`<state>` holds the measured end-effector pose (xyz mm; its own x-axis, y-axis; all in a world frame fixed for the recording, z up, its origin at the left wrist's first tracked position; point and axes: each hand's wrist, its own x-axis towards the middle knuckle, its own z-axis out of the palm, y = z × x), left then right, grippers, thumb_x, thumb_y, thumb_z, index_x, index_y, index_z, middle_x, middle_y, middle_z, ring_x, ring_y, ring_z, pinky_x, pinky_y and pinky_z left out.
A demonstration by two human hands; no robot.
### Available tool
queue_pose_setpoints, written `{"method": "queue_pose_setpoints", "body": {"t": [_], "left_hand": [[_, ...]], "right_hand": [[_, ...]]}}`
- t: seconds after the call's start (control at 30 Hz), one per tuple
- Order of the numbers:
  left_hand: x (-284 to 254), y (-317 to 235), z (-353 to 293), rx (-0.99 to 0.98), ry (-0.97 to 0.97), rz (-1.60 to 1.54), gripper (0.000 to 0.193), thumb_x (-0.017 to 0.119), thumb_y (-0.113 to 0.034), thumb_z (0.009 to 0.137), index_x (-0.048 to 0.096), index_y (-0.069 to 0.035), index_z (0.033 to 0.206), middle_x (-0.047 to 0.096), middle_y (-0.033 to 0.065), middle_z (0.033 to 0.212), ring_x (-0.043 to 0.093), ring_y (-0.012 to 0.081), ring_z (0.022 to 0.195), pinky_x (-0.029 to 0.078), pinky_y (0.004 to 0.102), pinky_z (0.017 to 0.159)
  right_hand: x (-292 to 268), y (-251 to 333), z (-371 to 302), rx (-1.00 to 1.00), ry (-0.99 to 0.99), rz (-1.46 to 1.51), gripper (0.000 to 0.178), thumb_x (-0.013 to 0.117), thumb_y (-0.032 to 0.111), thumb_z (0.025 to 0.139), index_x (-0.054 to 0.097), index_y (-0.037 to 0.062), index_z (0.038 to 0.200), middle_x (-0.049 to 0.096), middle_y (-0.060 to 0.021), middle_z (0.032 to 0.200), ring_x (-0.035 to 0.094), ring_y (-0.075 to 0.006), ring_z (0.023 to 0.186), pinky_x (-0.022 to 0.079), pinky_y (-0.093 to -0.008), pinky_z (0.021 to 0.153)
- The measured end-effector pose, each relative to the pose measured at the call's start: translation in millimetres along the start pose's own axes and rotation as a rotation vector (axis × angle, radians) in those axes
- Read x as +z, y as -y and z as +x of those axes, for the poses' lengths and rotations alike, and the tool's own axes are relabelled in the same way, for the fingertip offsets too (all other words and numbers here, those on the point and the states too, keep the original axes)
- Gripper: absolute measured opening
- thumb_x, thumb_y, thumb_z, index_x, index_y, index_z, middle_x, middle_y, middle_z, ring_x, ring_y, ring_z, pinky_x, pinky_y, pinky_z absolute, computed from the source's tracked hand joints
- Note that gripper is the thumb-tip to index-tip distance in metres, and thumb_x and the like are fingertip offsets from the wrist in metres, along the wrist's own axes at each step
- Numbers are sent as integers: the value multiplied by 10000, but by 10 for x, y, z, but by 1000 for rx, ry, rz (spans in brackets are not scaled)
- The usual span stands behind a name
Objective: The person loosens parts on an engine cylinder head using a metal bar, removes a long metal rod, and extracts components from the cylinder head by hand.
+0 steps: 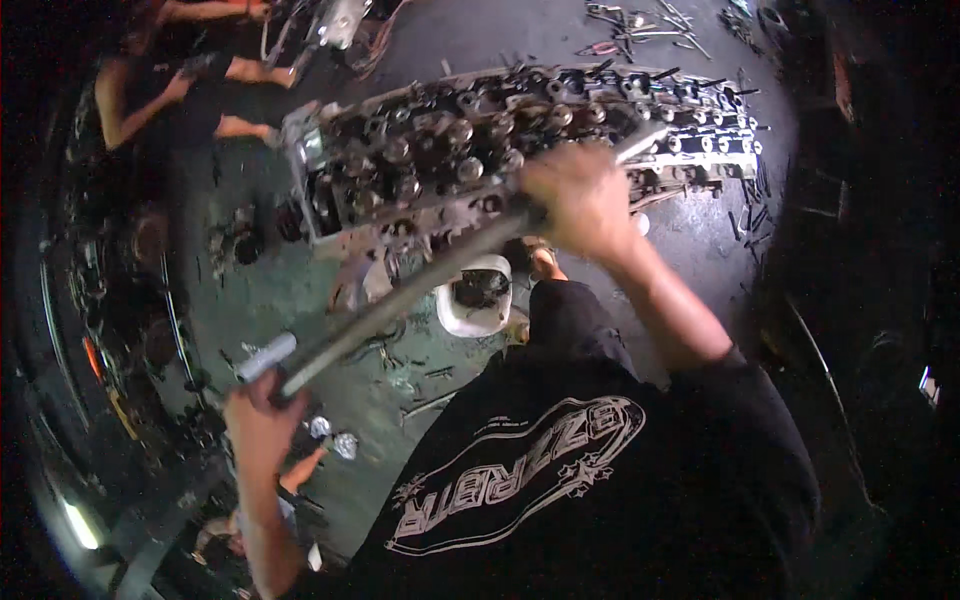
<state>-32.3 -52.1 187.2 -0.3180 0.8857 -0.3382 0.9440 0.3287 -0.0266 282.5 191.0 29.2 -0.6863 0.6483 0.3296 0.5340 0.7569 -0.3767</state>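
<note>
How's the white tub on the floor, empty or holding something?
Holding something: dark contents show inside the white tub, below its rim. How full, I cannot tell.

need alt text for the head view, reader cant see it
The person's left hand and right hand grip a long metal bar slanting up rightward, partly in front of a long engine part. A white tub with dark contents sits nearby; another person's arm shows at upper left.
</note>
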Motion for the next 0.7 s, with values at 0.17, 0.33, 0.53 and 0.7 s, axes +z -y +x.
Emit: {"method": "queue_pose_setpoints", "body": {"t": [0.17, 0.33, 0.53, 0.7], "left_hand": [[1264, 555, -1711, -396, 198, -324, 338, 761, -245, 683, 690, -77, 967, 686, 124, 794, 651, 316, 682, 507, 408, 633], [2443, 268, -1922, -479, 334, -417, 363, 724, -341, 723, 684, -85, 978, 674, 155, 779, 657, 356, 736, 511, 431, 645], [2964, 360, -1644, -432, 357, -471, 380, 696, -350, 766, 667, -34, 975, 668, 185, 779, 650, 381, 719, 506, 444, 635], [2894, 777, -1348, -354, 325, -462, 411, 677, -377, 788, 659, -5, 961, 667, 209, 811, 651, 389, 778, 505, 457, 667]], "right_hand": [[805, 1050, -637, -223, 301, 179, 242, 649, 225, 605, 609, 172, 838, 592, 40, 795, 595, -152, 820, 453, -339, 751], [1586, 1062, -735, -274, 714, 19, 529, 752, 314, 620, 630, 190, 1120, 626, 14, 1110, 527, -174, 1143, 362, -387, 999], [1923, 880, -723, -325, 630, -55, 400, 717, 291, 646, 655, 197, 1029, 639, 7, 1042, 553, -178, 1107, 370, -384, 1002], [2182, 879, -524, -220, 764, -39, 539, 776, 325, 584, 649, 188, 1089, 640, -16, 1085, 562, -199, 1119, 412, -384, 965]]}}
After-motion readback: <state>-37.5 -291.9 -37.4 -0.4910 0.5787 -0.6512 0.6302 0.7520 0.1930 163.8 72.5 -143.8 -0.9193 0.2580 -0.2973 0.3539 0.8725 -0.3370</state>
